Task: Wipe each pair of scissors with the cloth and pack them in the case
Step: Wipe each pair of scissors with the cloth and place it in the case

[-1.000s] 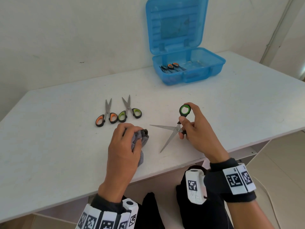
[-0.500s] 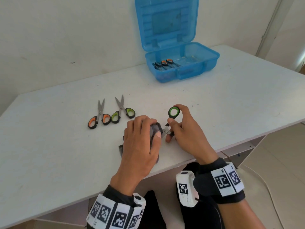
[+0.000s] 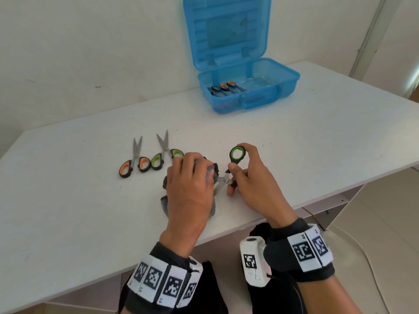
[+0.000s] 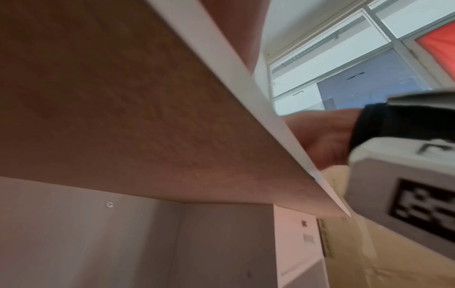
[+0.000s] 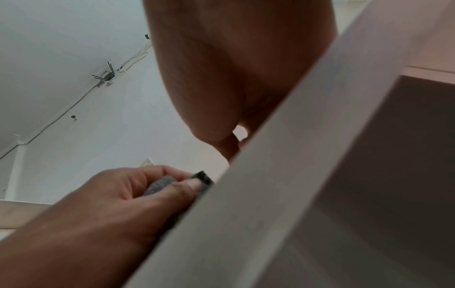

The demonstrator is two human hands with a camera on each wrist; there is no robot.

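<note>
Grey cloth is bunched in my left hand near the front edge of the bench, fingers curled round it and closed over the blades of the green-handled scissors. My right hand pinches those scissors at the handles, thumb and forefinger on the upper loop, with the lower handle tucked under the other fingers. The blades stand apart where they enter the cloth, so I judge the main risk is an edge or a tip catching my left fingers through the fabric if I pull too fast or squeeze too hard. The handles could also snap shut on the cloth and snag it. Both hands work just beside the front edge, so a slip could send the scissors off the bench.

Further in, toward the middle, an orange-handled pair and a second green pair lie untouched, handles touching; a sweep of my left wrist could knock them.

At the far edge the blue case stands open with scissors already inside.

Wristbands carry square black-and-white markers; I can read no brand or clear writing.
</note>
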